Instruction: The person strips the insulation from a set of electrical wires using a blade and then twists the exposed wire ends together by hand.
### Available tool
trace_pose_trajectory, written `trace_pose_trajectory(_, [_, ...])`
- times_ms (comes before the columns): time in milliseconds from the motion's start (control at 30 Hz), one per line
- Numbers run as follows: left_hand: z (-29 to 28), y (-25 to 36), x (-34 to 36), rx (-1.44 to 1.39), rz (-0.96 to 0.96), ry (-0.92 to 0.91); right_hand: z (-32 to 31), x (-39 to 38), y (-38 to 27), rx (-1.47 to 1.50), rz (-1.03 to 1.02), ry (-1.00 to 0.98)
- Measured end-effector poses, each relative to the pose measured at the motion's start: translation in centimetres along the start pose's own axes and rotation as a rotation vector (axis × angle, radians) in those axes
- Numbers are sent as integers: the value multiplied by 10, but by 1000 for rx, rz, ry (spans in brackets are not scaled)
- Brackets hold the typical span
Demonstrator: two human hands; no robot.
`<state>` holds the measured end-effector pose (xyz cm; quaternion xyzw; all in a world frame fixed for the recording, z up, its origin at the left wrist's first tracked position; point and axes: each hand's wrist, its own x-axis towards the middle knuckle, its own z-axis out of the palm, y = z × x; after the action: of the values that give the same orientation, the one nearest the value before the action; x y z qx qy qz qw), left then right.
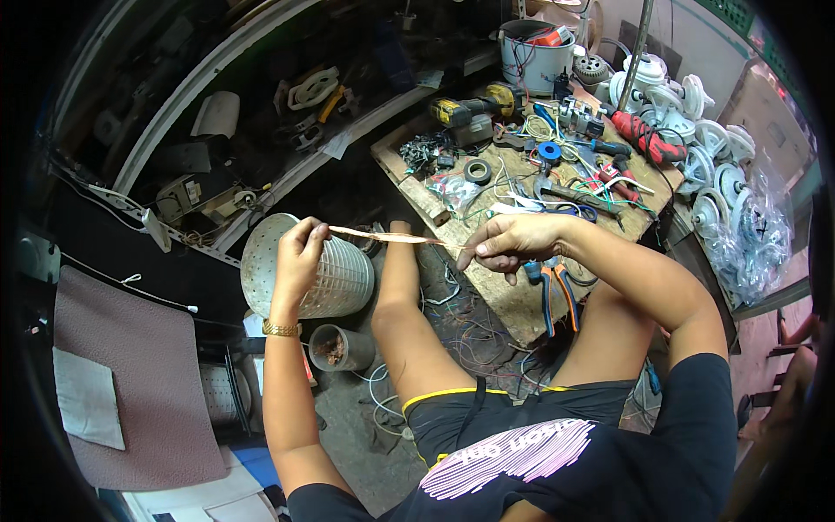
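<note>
A thin, pale copper-coloured strand [383,235] is stretched nearly level between my hands, over my knee. My left hand [300,255] pinches its left end, in front of the white perforated basket [352,274]. With thumb and fingers closed, my right hand [513,244] grips the other end, above the near edge of the wooden work board [500,300]. What exactly the strand is made of is too fine to make out. Just below my right hand, pliers with blue and orange handles [548,296] hang over the board's edge.
On the board lie a yellow cordless drill [470,108], black tape [477,171], a hammer [574,193] and a red power tool [648,139]. White motor parts [713,139] are piled at the right. A small bin [344,348] and loose wires [470,344] are on the floor.
</note>
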<state>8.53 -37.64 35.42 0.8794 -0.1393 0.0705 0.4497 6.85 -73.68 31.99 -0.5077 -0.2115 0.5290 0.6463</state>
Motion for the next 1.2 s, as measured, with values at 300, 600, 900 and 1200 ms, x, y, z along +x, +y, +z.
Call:
trace_pose_trajectory(300, [7, -38, -51, -427, -148, -124, -7, -43, 0, -465, 80, 349])
trace_pose_trajectory(600, [98, 9, -84, 676, 37, -302, 37, -30, -18, -1144, -248, 484])
trace_pose_trajectory(900, [156, 76, -87, -896, -179, -215, 63, -9, -13, -1096, -470, 375])
trace_pose_trajectory(1200, [150, 103, -100, -707, -121, 32, 66, -23, 2, -736, -402, 605])
